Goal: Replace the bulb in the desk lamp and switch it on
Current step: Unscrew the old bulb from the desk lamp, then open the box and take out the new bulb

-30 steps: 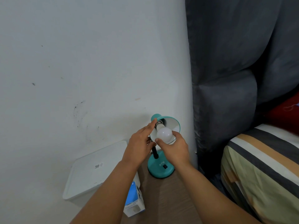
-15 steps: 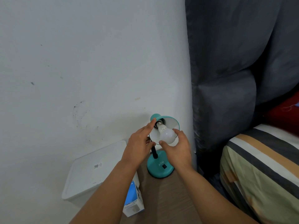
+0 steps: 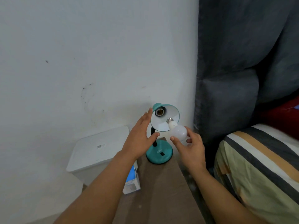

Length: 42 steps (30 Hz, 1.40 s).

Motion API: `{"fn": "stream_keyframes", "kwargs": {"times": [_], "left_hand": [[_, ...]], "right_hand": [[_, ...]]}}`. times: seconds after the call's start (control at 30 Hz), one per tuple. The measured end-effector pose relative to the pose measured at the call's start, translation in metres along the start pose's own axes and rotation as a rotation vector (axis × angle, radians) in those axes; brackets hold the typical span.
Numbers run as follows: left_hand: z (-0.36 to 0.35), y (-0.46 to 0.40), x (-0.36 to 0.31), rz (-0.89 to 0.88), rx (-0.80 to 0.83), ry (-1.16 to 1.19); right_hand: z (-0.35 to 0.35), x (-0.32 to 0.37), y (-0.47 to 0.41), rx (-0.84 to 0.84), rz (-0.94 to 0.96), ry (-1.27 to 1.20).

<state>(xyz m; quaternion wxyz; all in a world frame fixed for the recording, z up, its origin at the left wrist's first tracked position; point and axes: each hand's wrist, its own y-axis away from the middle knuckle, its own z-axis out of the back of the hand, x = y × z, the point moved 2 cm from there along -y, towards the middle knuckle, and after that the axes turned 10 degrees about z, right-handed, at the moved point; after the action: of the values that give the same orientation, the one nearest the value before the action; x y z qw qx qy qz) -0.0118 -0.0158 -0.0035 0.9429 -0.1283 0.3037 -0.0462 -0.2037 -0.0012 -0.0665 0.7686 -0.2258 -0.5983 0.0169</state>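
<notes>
A teal desk lamp [image 3: 159,153] stands on a narrow wooden table against the white wall. Its shade [image 3: 169,118] tilts toward me and the socket [image 3: 159,112] inside is bare. My right hand [image 3: 190,147] holds a white bulb [image 3: 178,132] just below and right of the shade, its metal screw base pointing up-left, out of the socket. My left hand [image 3: 139,136] is beside the shade's left rim with fingers spread; fingertips lie at the rim and thumb near the black neck, holding nothing.
A blue and white bulb box [image 3: 131,183] stands on the wooden table [image 3: 158,191] under my left forearm. A white lidded bin [image 3: 97,147] sits left of the table. A grey padded headboard [image 3: 234,78] and a striped bedcover [image 3: 262,167] fill the right side.
The bulb was in the socket with my right hand around it; it has now come out and moved down and right. My left hand has opened away from the shade.
</notes>
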Motion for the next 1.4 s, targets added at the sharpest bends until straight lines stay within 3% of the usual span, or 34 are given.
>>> {"fn": "stream_keyframes", "kwargs": {"times": [0.27, 0.6, 1.03, 1.4], "left_hand": [[-0.037, 0.077, 0.028, 0.161, 0.038, 0.042], [-0.102, 0.145, 0.070, 0.445, 0.150, 0.027], [-0.147, 0.153, 0.099, 0.425, 0.215, -0.102], [-0.163, 0.165, 0.111, 0.364, 0.150, -0.175]], "right_hand": [[0.023, -0.045, 0.047, 0.141, -0.043, 0.027], [0.001, -0.087, 0.090, 0.415, -0.160, 0.088], [-0.056, -0.117, 0.073, 0.576, -0.089, 0.230], [-0.077, -0.122, 0.070, 0.619, -0.031, 0.389]]}}
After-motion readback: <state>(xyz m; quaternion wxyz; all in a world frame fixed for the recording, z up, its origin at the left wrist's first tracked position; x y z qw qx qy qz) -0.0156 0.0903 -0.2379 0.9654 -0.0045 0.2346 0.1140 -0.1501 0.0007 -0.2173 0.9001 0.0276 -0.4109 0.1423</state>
